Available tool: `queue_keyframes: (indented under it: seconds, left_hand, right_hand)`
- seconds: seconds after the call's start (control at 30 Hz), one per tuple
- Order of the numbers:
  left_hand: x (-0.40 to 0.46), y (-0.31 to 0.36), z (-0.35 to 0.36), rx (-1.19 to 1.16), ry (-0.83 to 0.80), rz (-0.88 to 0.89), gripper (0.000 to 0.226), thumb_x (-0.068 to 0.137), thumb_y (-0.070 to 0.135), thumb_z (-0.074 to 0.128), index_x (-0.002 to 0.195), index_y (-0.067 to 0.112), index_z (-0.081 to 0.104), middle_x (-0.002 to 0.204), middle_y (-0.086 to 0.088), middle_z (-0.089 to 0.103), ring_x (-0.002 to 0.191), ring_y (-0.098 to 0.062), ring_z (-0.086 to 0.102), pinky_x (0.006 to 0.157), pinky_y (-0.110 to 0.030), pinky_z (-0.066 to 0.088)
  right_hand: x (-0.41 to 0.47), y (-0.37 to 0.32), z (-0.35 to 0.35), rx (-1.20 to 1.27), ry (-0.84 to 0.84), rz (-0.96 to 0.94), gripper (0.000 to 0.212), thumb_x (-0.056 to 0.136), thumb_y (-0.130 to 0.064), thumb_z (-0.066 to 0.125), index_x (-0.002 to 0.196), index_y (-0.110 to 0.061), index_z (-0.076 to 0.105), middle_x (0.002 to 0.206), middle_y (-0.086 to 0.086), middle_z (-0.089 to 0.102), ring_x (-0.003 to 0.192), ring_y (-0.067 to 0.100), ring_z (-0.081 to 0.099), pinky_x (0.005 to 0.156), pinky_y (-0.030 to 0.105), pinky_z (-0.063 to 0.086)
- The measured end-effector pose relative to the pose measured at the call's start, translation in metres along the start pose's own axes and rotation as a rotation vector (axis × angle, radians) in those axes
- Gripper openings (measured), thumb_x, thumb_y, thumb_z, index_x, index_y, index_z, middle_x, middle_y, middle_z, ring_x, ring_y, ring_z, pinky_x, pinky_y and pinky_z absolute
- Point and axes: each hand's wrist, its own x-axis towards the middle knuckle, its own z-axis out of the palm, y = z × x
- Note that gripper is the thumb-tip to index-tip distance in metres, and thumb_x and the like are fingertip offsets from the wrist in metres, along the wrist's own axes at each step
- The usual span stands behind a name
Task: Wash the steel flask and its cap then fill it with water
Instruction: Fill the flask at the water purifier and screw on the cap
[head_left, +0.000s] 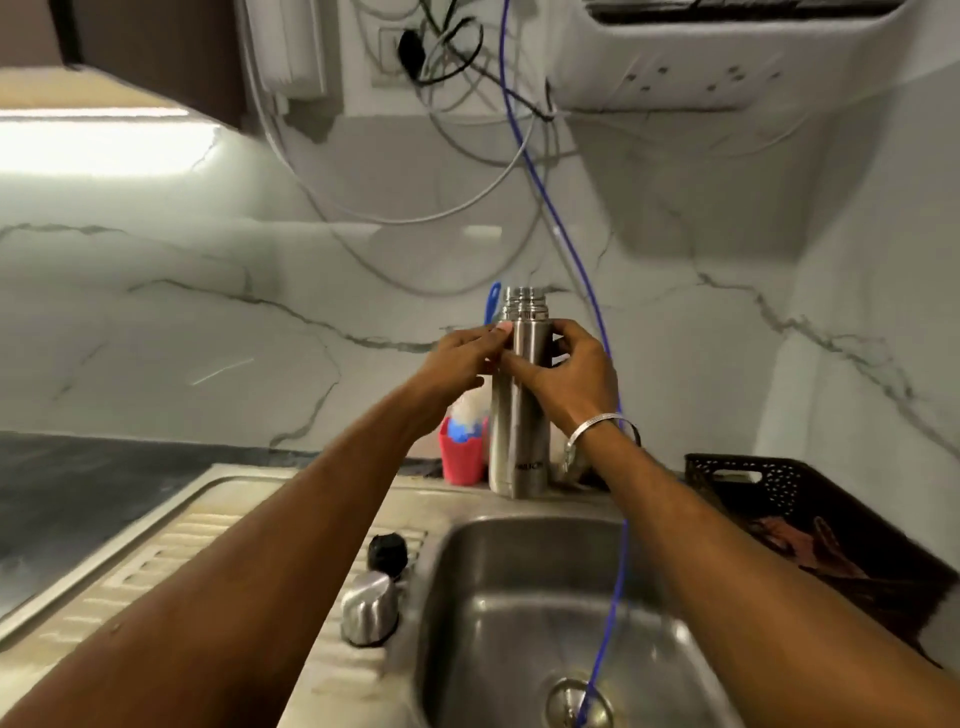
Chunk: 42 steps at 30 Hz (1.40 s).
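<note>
The steel flask (519, 436) stands upright and uncapped on the back ledge of the sink, its threaded neck bare. My left hand (457, 364) touches its upper left side with the fingertips. My right hand (566, 371) curls around its upper body from the right. The steel outer cap (370, 608) sits upside down on the drainboard, left of the basin. Just behind it lies the black inner stopper (387, 553).
The steel sink basin (467, 623) is below the flask, with a blue hose (613, 597) hanging into its drain. A red holder (461, 457) with a scrubber stands left of the flask. A dark plastic basket (779, 483) sits at right. Cables hang on the marble wall.
</note>
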Motion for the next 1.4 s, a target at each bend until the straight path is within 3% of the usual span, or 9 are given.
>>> queue_keyframes:
  seconds: [0.2, 0.37, 0.47, 0.63, 0.8, 0.97, 1.03, 1.13, 1.4]
  left_hand:
    - [0.037, 0.073, 0.043, -0.171, -0.138, 0.101, 0.036, 0.103, 0.046, 0.047, 0.113, 0.021, 0.072, 0.098, 0.001, 0.071, 0.095, -0.016, 0.064, 0.092, -0.038, 0.049]
    - [0.060, 0.153, 0.056, -0.208, -0.200, 0.172, 0.028, 0.105, 0.036, 0.047, 0.096, 0.025, 0.072, 0.080, 0.011, 0.072, 0.090, -0.012, 0.065, 0.099, -0.044, 0.049]
    - [0.074, 0.204, 0.059, -0.222, -0.204, 0.181, 0.027, 0.105, 0.031, 0.046, 0.100, 0.022, 0.070, 0.076, 0.007, 0.071, 0.086, -0.013, 0.067, 0.097, -0.045, 0.051]
    - [0.102, 0.284, 0.061, -0.063, -0.163, 0.206, 0.034, 0.107, 0.027, 0.036, 0.113, 0.011, 0.066, 0.110, -0.012, 0.070, 0.102, -0.021, 0.065, 0.093, -0.036, 0.053]
    - [0.145, 0.353, 0.060, -0.043, 0.005, 0.408, 0.043, 0.098, 0.011, 0.052, 0.141, 0.015, 0.054, 0.120, -0.006, 0.066, 0.108, -0.015, 0.064, 0.088, -0.030, 0.052]
    - [0.173, 0.422, 0.063, -0.076, -0.046, 0.584, 0.055, 0.088, 0.007, 0.052, 0.143, 0.013, 0.052, 0.144, -0.005, 0.055, 0.133, -0.018, 0.050, 0.099, -0.021, 0.044]
    - [0.183, 0.434, 0.069, 0.067, -0.094, 0.591, 0.044, 0.096, 0.007, 0.051, 0.140, 0.015, 0.056, 0.143, -0.004, 0.056, 0.127, -0.016, 0.053, 0.089, -0.014, 0.043]
    - [0.197, 0.436, 0.076, 0.273, -0.121, 0.638, 0.029, 0.102, 0.016, 0.054, 0.130, 0.019, 0.061, 0.135, -0.003, 0.060, 0.117, -0.016, 0.058, 0.088, -0.018, 0.045]
    - [0.219, 0.425, 0.071, 0.172, -0.152, 0.776, 0.029, 0.108, 0.021, 0.045, 0.123, 0.009, 0.067, 0.115, -0.005, 0.071, 0.111, -0.017, 0.065, 0.097, -0.024, 0.052]
  right_hand:
    - [0.048, -0.041, -0.072, -0.044, 0.158, -0.092, 0.055, 0.065, -0.069, 0.077, 0.107, -0.038, 0.061, 0.087, -0.019, 0.066, 0.076, -0.001, 0.064, 0.070, 0.030, 0.057]
    - [0.098, -0.084, -0.127, -0.107, 0.175, -0.186, 0.057, 0.062, -0.069, 0.075, 0.107, -0.041, 0.053, 0.091, -0.017, 0.067, 0.079, 0.003, 0.064, 0.072, 0.039, 0.059]
    - [0.128, -0.112, -0.156, -0.147, 0.180, -0.219, 0.062, 0.062, -0.073, 0.074, 0.110, -0.041, 0.051, 0.094, -0.017, 0.066, 0.081, 0.004, 0.064, 0.071, 0.039, 0.059]
    - [0.178, -0.157, -0.191, -0.216, 0.176, -0.193, 0.067, 0.059, -0.075, 0.071, 0.111, -0.041, 0.049, 0.092, -0.016, 0.065, 0.078, 0.006, 0.064, 0.071, 0.040, 0.059]
    - [0.215, -0.178, -0.218, -0.242, 0.162, -0.127, 0.063, 0.059, -0.075, 0.077, 0.105, -0.040, 0.051, 0.086, -0.016, 0.066, 0.076, 0.004, 0.064, 0.069, 0.037, 0.057]
    - [0.235, -0.180, -0.236, -0.315, 0.101, -0.046, 0.063, 0.060, -0.068, 0.082, 0.107, -0.041, 0.051, 0.088, -0.020, 0.062, 0.080, 0.005, 0.062, 0.069, 0.031, 0.051]
    - [0.239, -0.180, -0.241, -0.369, 0.103, -0.057, 0.063, 0.059, -0.067, 0.082, 0.107, -0.039, 0.053, 0.091, -0.017, 0.065, 0.082, 0.010, 0.064, 0.073, 0.034, 0.055]
    - [0.246, -0.181, -0.245, -0.417, 0.134, -0.086, 0.061, 0.059, -0.065, 0.082, 0.106, -0.040, 0.052, 0.090, -0.017, 0.065, 0.081, 0.010, 0.063, 0.075, 0.036, 0.057]
    - [0.261, -0.183, -0.246, -0.418, 0.151, -0.081, 0.063, 0.057, -0.067, 0.081, 0.107, -0.038, 0.057, 0.091, -0.018, 0.067, 0.081, 0.007, 0.065, 0.077, 0.037, 0.059]
